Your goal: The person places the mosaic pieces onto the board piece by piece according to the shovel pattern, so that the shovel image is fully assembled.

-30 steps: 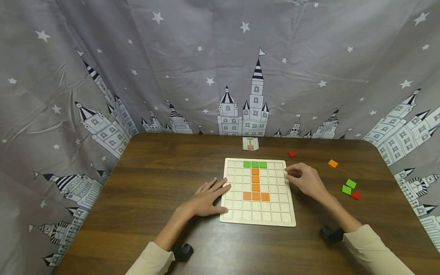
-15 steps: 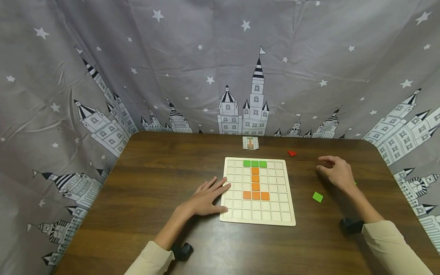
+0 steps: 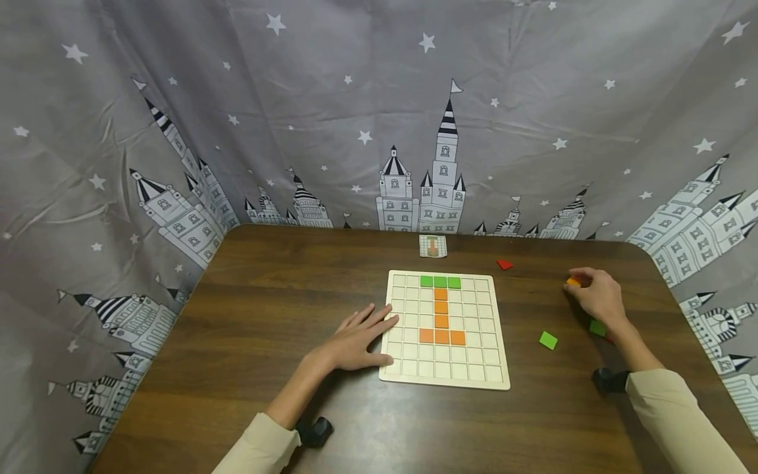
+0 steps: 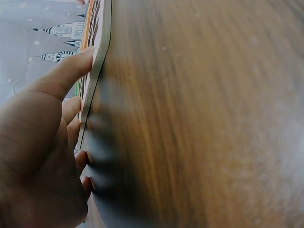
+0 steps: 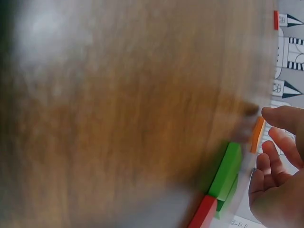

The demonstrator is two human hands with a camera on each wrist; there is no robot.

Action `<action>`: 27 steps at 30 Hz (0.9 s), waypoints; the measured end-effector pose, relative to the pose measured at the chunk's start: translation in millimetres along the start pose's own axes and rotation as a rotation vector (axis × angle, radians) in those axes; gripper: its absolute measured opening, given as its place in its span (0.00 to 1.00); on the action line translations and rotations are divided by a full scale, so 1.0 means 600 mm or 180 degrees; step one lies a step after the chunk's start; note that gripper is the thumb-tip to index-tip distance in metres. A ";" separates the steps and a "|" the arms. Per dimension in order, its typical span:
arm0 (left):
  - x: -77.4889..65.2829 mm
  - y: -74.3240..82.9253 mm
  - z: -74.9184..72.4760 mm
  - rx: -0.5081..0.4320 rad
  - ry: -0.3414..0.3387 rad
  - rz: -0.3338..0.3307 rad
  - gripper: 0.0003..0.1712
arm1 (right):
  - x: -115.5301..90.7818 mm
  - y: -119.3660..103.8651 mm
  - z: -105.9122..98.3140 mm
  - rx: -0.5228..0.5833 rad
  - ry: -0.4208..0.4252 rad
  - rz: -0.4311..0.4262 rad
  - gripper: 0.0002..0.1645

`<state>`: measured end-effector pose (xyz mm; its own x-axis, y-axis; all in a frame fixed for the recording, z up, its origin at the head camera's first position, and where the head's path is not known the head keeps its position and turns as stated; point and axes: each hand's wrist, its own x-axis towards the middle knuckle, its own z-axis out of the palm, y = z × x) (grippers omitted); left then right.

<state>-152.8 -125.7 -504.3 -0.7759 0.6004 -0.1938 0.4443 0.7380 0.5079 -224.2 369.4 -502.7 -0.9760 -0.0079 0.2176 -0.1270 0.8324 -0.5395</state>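
Observation:
My left hand [image 3: 358, 341] rests on the left edge of a pale wooden grid board [image 3: 408, 359], its fingers spread. In the left wrist view, the thumb lies over the board's rim [image 4: 97, 71]. On the board, green tiles [image 3: 440, 282] form a row at the top, and orange tiles [image 3: 441, 321] make a stem and foot below. At the table's right, my right hand [image 3: 599, 296] pinches a loose orange tile [image 3: 573, 282] between thumb and forefinger, at table level. Its thumb tip [image 5: 267, 113] touches this tile's upper end in the right wrist view.
A printed pattern card [image 3: 433, 246] lies behind the board. A red tile [image 3: 505, 264] sits to its right, and a green tile [image 3: 548, 340] right of the board. Near my right wrist are a green tile [image 5: 225, 172] and a red tile [image 5: 203, 213]. A grey castle-print curtain [image 3: 355, 99] hangs behind the wooden table.
My right hand has moved right from the board's right edge to the loose orange tile. A green tile that the forearm covered now shows. My left hand stays on the board.

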 end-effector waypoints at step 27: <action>0.000 0.004 -0.001 0.0055 -0.0031 -0.0070 0.47 | -0.002 -0.001 -0.005 -0.0122 -0.0177 0.0327 0.22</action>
<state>-151.9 -123.8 -502.7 -0.7811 0.5870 -0.2130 0.4349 0.7562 0.4890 -222.5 370.8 -500.4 -0.9919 0.0488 0.1169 -0.0200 0.8509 -0.5249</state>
